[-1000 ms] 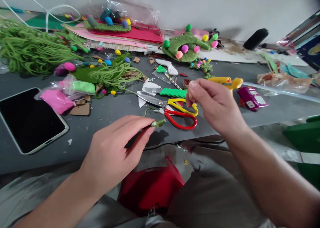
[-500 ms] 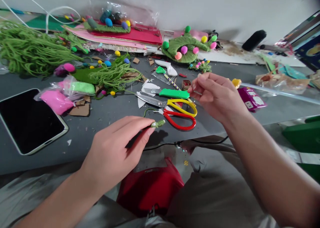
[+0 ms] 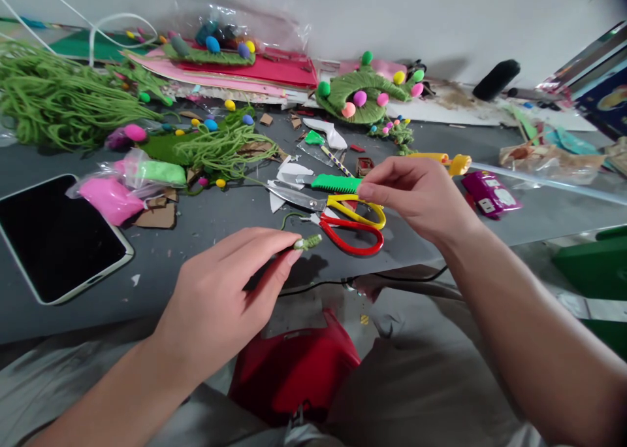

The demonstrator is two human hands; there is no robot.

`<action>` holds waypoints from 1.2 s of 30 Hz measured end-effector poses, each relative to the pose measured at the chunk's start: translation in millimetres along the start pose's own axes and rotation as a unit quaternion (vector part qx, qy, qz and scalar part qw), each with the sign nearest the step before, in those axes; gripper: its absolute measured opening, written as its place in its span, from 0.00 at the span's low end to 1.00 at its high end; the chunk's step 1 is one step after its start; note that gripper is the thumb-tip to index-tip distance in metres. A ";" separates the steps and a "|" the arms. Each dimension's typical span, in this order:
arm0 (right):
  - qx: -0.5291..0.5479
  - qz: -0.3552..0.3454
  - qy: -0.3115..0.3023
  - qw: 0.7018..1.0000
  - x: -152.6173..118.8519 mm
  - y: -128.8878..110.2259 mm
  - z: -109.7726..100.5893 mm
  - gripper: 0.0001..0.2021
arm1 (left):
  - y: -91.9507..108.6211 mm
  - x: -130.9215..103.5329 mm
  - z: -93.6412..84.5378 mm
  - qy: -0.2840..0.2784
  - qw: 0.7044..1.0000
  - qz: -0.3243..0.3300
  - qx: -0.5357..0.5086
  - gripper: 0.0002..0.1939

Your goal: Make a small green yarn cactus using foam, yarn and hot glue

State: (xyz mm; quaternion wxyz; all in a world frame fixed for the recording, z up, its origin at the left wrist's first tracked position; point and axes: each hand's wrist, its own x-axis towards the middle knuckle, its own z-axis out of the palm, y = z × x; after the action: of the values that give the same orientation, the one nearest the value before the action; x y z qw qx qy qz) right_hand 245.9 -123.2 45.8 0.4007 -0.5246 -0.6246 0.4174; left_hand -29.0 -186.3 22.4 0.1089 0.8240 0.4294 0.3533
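Observation:
My left hand [image 3: 230, 283] pinches a small green yarn-wrapped piece [image 3: 309, 242] with whitish ends between thumb and fingertips, over the front of the table. Up and to the right, my right hand [image 3: 416, 195] has its thumb and finger closed together; whatever is between them is too small or hidden. Its thumb covers the end of a green-handled knife [image 3: 336, 183], and I cannot tell whether they touch. Below lie scissors [image 3: 353, 236] with one red and one yellow handle, blades pointing left. A thin green strand [image 3: 291, 215] lies beside the blades.
A phone-like tablet [image 3: 61, 238] lies at left beside bagged pink clay [image 3: 112, 198]. Green yarn [image 3: 63, 100] is heaped behind. A green wrapped shape with pompoms [image 3: 365, 100] stands at the back. A purple packet [image 3: 491, 194] lies right. A red stool [image 3: 296, 368] is below the table.
My right hand has moved slightly left and down, its thumb now over the knife handle's end. The yellow item behind it shows more. My left hand has hardly moved.

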 end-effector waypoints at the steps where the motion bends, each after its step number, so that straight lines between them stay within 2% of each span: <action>1: 0.000 0.002 0.003 1.000 0.0 -0.8 -0.5 0.10 | -0.5 -0.3 -0.2 0.002 1.000 0.001 0.000 0.08; 11: -0.049 -0.007 -0.044 0.998 1.8 -1.3 -4.0 0.13 | -0.2 -2.7 -1.7 0.006 1.000 0.008 -0.007 0.08; 15: -0.047 0.002 -0.033 0.998 -0.7 -0.7 -3.9 0.11 | 0.7 -2.5 -0.8 0.004 1.000 0.007 -0.003 0.09; 20: -0.032 0.007 -0.013 0.999 -3.2 -0.3 -3.3 0.15 | 1.5 -1.1 -0.2 0.006 1.000 0.009 0.001 0.08; 25: -0.059 -0.014 -0.035 0.998 -1.5 -1.1 -4.4 0.11 | 0.9 -0.7 -1.6 0.014 1.000 0.004 0.011 0.08; 31: -0.074 -0.013 -0.060 0.995 -0.6 1.8 -5.5 0.13 | -2.8 -0.7 -3.9 0.021 0.999 -0.006 0.028 0.06; 36: -0.087 -0.027 -0.026 0.995 -1.9 -0.1 -1.0 0.13 | -3.6 1.5 -4.0 0.019 0.999 -0.008 0.035 0.07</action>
State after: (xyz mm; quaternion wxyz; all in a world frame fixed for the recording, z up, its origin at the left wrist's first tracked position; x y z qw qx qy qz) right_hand 247.0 -125.0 46.1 0.3477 -0.5296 -0.6827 0.3640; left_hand -33.4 -183.4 24.3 0.0748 0.8167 0.4504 0.3529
